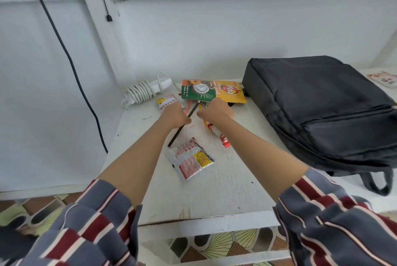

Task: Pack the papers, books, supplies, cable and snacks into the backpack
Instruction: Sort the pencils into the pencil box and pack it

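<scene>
1. Left hand (175, 114) curls round a thin dark pencil (182, 128), which slants across the white painted tabletop (214, 197).
2. Right hand (214, 111) sits just beside it, fingers bent down over small supplies. I cannot tell whether it has hold of anything.
3. A black fabric backpack (322, 111) lies flat on the right side of the tabletop, away from both hands.
4. A yellow-and-green snack pouch (211, 91) lies just beyond the hands, near the backpack's corner.
5. A coiled white cable (141, 92) rests at the far left edge.
6. A silver-and-red sachet (191, 159) lies between the forearms; a smaller matching sachet (165, 102) lies beside the left hand.
7. A red-and-white tube (221, 136) lies beneath the right wrist.
</scene>
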